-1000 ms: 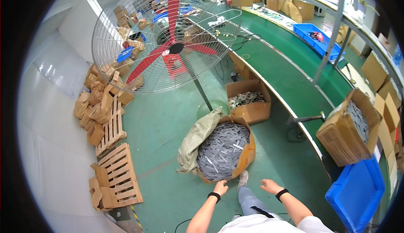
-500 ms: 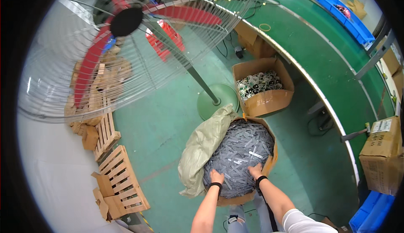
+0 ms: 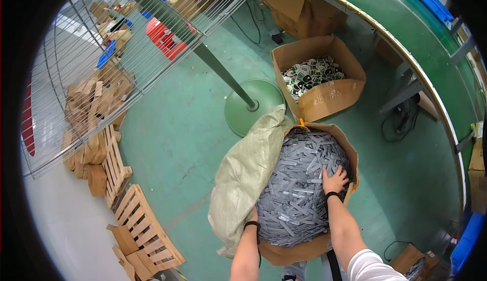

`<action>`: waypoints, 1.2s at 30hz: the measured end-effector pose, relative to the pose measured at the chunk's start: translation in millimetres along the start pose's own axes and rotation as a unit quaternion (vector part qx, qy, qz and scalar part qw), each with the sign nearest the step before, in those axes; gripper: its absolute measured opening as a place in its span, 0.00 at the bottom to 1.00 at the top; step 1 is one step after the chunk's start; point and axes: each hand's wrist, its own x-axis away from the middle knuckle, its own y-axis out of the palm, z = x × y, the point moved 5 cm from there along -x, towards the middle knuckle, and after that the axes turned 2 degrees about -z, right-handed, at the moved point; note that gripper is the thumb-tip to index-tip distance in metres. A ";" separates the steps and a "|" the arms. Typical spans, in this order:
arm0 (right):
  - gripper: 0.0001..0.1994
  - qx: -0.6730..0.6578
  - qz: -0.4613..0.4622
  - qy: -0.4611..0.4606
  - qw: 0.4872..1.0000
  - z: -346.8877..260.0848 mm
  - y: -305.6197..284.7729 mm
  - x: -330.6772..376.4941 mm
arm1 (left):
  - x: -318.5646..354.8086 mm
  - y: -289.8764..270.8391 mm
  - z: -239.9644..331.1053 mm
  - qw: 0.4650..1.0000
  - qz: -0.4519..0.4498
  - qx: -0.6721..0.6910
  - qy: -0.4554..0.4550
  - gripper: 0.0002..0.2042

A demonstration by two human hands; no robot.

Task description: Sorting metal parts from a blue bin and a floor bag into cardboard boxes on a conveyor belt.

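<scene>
A heap of flat grey strips (image 3: 299, 195) fills a cardboard box (image 3: 299, 253) in front of me. My right hand (image 3: 335, 181) lies on the heap's right side, fingers spread, close to the box wall. Down at the heap's left edge is my left hand (image 3: 254, 215), between the strips and a pale green woven sack (image 3: 243, 174). Its fingers are hidden there, so its grip does not show. The sack is folded over the box's left side. Black bands circle both wrists.
Behind the sack stands a fan's round green base (image 3: 236, 111) with its pole and wire cage (image 3: 152, 53). A second box (image 3: 324, 98) holds small black and white pieces. A green-topped bench (image 3: 431, 42) curves along the right; wooden pallets (image 3: 147, 230) lie left.
My right hand has moved up and right over the strips, its fingers now spread. The left has slipped down to the sack's edge. My view has shifted lower and closer to the box.
</scene>
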 end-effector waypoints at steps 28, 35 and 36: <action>0.40 0.030 -0.187 -0.126 0.974 45.3 -24.1 -11.4 | 16.9 39.5 209.4 0.951 -0.231 -0.045 -0.199 0.41; 0.39 -0.007 -0.215 -0.174 0.961 30.0 -8.1 21.2 | 29.3 46.4 196.5 0.984 -0.157 -0.085 -0.004 0.28; 0.39 -0.019 -0.228 -0.176 0.957 31.5 -5.9 20.9 | 38.1 54.3 204.0 0.983 -0.161 -0.084 -0.004 0.28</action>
